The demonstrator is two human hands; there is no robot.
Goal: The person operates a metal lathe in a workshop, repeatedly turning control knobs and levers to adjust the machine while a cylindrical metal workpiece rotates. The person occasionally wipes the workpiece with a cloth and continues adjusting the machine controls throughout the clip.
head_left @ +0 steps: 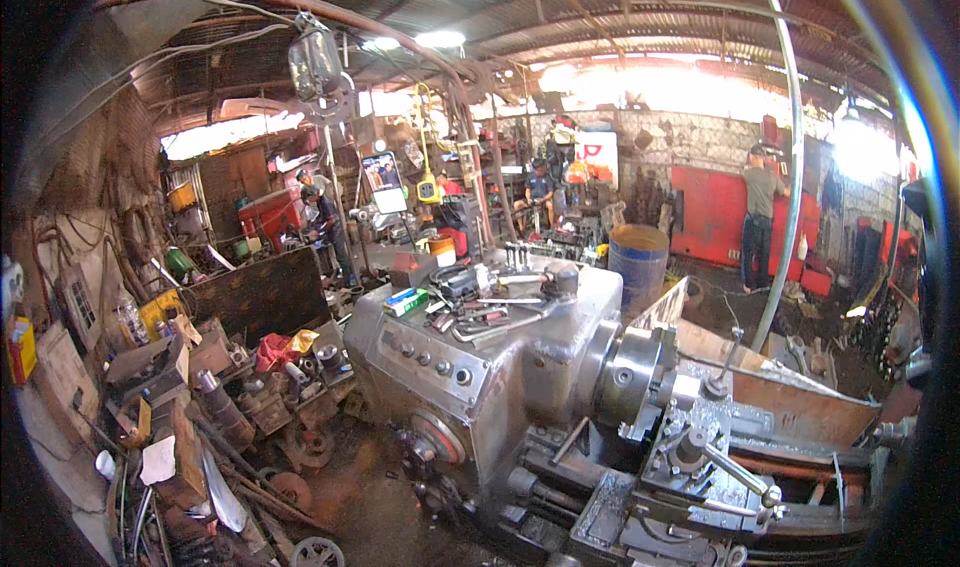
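Neither of my hands shows in the head view. In front of me stands a large grey metal lathe (pixel 560 342). Its chuck (pixel 632 372) grips a short bright metal workpiece (pixel 686 387). To the right of the chuck, the tool post (pixel 690 449) carries a long clamp lever (pixel 738 475), with metal chips strewn around it. On top of the headstock lie several hand tools, among them a wrench (pixel 500 324), next to a small green and white box (pixel 406 302). A row of knobs (pixel 430 364) runs along the headstock's front panel.
Scrap parts and a wooden crate (pixel 175 457) crowd the left. A blue drum (pixel 638 257) stands behind the lathe. One person (pixel 762 217) stands by red panels (pixel 705 212) at the right; others (pixel 540 192) are farther back. A pale hose (pixel 792 167) hangs at the right.
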